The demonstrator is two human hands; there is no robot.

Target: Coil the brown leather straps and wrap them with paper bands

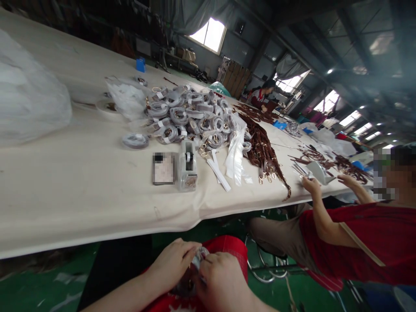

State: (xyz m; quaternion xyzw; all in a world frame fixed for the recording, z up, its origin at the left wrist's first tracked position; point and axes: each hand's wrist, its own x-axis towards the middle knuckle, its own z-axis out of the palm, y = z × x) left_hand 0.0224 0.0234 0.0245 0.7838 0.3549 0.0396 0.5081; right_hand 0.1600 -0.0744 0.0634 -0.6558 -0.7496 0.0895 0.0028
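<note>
Low over my lap, a brown strap in clear plastic (199, 257) is pinched between my two hands, mostly covered by fingers. My left hand (173, 262) closes on it from the left, thumb and fingers pressed together. From the other side, my right hand (222, 275) is curled round it with the knuckles up. On the table edge ahead stands a tape dispenser (187, 171). Beyond it lies a heap of coiled straps in plastic bags (191, 112) with metal clasps showing. One bagged coil (135, 141) lies apart to the left.
Loose brown straps with gold clasps (264, 151) drape across the cream table (81, 195). White paper strips (218, 171) and clear bags (236, 151) lie near the dispenser. A large plastic bag (32, 95) is at left. A co-worker in red (357, 234) sits close at my right.
</note>
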